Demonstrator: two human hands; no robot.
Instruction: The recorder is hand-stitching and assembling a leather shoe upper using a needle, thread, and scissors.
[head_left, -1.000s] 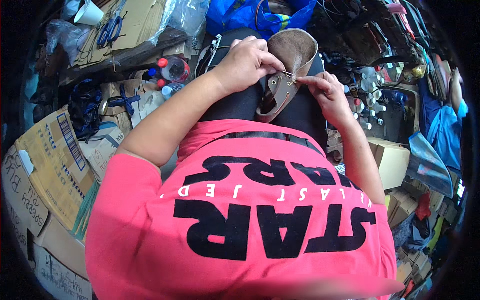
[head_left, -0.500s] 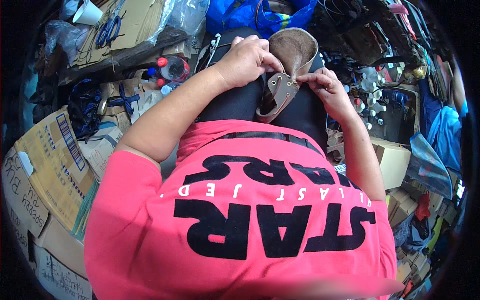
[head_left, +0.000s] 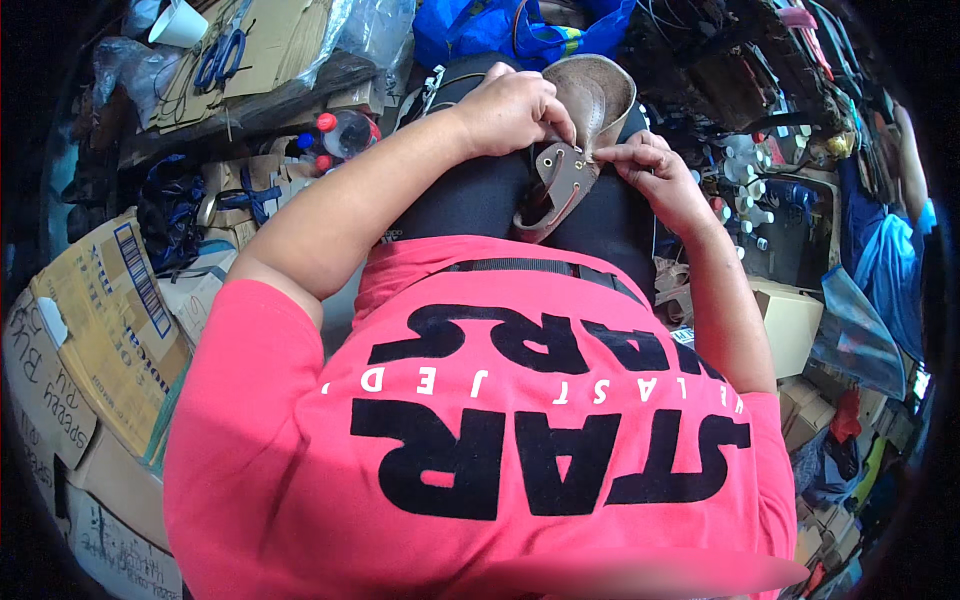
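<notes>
A brown leather shoe upper lies over my dark-trousered thighs, its rough side showing in the rounded part at the far end. Its nearer flap has metal eyelets and a thin lace threaded through. My left hand is closed, thumb and fingertips pinched together at the upper's left edge, just above the flap; whatever is between the fingertips is too small to make out. From the right, my right hand pinches the upper where flap and rounded part meet, index finger stretched along the seam.
Left of my legs are plastic bottles and cardboard boxes. Blue-handled scissors and a white cup sit on stacked cardboard at the far left. A blue bag lies beyond my knees. Small bottles and a carton are at right.
My left hand has shifted slightly right, its fingertips coming closer to the seam and to my right fingertips. The right hand and the shoe upper are nearly unmoved.
</notes>
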